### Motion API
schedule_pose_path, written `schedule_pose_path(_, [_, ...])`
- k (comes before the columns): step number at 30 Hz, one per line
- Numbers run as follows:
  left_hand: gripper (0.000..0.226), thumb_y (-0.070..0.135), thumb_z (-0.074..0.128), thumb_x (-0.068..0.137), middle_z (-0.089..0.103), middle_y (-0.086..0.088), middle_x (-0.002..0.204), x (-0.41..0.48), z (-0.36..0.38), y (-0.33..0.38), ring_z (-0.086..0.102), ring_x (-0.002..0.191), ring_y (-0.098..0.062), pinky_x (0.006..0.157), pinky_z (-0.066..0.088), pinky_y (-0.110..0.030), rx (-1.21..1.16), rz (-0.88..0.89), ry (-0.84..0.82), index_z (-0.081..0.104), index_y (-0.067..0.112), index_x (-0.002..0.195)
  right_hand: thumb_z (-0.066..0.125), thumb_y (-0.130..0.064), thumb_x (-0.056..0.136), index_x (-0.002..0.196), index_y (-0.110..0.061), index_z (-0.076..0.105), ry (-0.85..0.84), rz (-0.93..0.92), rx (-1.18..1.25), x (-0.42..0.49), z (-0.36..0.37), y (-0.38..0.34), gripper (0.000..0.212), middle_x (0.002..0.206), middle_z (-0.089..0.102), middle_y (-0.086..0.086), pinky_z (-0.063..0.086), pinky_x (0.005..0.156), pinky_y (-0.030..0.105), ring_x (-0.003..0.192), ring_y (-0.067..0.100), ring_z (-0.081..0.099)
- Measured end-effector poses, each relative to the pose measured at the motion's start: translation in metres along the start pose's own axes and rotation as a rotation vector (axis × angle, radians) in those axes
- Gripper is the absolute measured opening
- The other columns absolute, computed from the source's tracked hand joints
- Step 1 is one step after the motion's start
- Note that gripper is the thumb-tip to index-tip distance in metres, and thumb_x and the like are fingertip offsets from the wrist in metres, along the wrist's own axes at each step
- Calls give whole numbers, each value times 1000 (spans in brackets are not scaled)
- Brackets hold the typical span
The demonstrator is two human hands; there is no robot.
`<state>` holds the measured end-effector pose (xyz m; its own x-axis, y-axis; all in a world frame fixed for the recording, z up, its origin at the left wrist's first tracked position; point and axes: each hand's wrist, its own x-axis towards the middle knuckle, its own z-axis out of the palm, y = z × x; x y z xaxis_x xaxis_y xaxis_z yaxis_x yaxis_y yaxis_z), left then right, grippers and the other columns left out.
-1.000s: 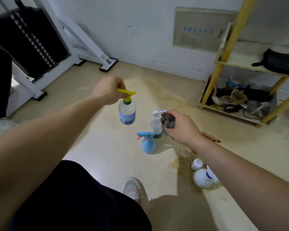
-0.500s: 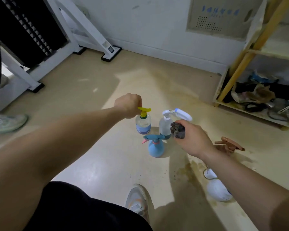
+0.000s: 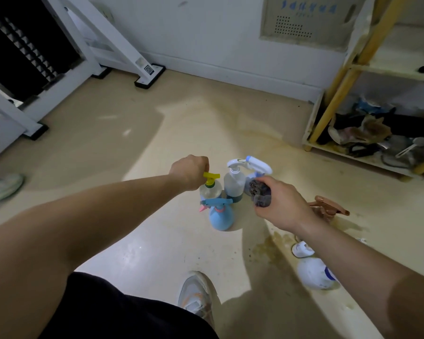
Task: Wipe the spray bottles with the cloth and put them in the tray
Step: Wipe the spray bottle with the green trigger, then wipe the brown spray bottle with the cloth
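My left hand (image 3: 190, 171) grips the yellow trigger head of a clear spray bottle (image 3: 210, 188), low among the bottles standing on the floor. In front of it stands a light blue bottle (image 3: 220, 215), and to its right a clear bottle with a white and blue head (image 3: 234, 183). My right hand (image 3: 280, 204) holds a bunched dark cloth (image 3: 259, 193) just right of that bottle. A brown spray head (image 3: 328, 209) shows behind my right wrist. Two white bottles (image 3: 312, 272) lie under my right forearm. I see no tray.
A yellow-framed shelf (image 3: 333, 94) with clutter stands at the right by the wall. A white and black machine frame (image 3: 59, 57) fills the left. My shoe (image 3: 196, 293) is near the bottles, and another person's shoe (image 3: 3, 185) is at the far left. The floor is stained beside the white bottles.
My left hand has lowered the yellow-topped bottle from mid-air down among the standing bottles. My right hand with the cloth stayed beside them, and my view tilted lower.
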<state>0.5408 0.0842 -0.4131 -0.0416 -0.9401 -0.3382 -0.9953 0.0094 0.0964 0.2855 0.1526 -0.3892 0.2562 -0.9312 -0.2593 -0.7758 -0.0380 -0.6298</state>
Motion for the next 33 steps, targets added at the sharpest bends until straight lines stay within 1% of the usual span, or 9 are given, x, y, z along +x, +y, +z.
schedule_pose_path(2, [38,33,64,94,61,-4,117,-5,-12,6,57,100,-26,69,45,-33,104,64,4,51,20,126,70,-23,79,126,-30,56,8,-5,18,-7,-7,-1,49,96,62,-10,54,77,39,92,20,62])
schedule_pose_path(3, [42,35,62,95,60,-4,120,-8,-21,11,56,106,-26,71,46,-33,144,106,36,50,19,131,70,-24,79,127,-31,56,16,-6,22,-11,-11,-1,51,97,62,-9,53,76,37,92,20,62])
schedule_pose_path(7, [35,37,56,97,60,-2,120,-27,-60,45,57,110,-25,73,46,-33,234,236,83,55,20,128,70,-30,76,131,-35,53,51,-12,-7,-35,-38,0,59,103,63,-7,51,72,33,91,18,61])
schedule_pose_path(12, [33,39,54,98,60,-2,117,-62,-88,111,58,106,-22,77,49,-34,363,374,-31,58,21,125,73,-35,76,131,-34,52,124,-4,-109,-80,-93,11,59,114,63,-3,54,81,38,102,22,60])
schedule_pose_path(16, [35,43,54,98,60,-3,121,-79,-93,170,58,108,-23,85,53,-38,369,463,-56,58,22,125,75,-38,78,139,-33,48,215,90,-110,-121,-137,37,67,123,64,-4,54,89,39,111,23,61])
schedule_pose_path(21, [40,45,59,95,60,-4,127,-80,-70,231,55,117,-25,91,50,-39,327,503,-71,56,22,129,76,-31,79,135,-28,54,299,179,-72,-160,-165,80,60,120,66,-2,54,86,37,105,23,63])
schedule_pose_path(24, [46,41,65,92,60,-3,127,-70,-45,255,55,118,-24,91,50,-39,283,484,-77,52,23,132,74,-26,81,134,-25,55,338,220,0,-169,-165,111,56,119,65,2,51,70,34,84,22,62])
schedule_pose_path(26, [48,37,67,91,60,-4,126,-60,-25,265,56,115,-25,89,51,-40,231,467,-72,51,23,133,74,-25,83,136,-23,52,339,252,25,-170,-159,132,57,120,63,5,52,67,36,76,23,58])
schedule_pose_path(33, [48,28,69,91,57,-3,125,-24,48,285,54,115,-27,85,50,-41,154,426,24,49,20,134,74,-28,81,138,-23,52,286,333,48,-156,-132,191,61,119,64,6,55,68,38,77,24,59])
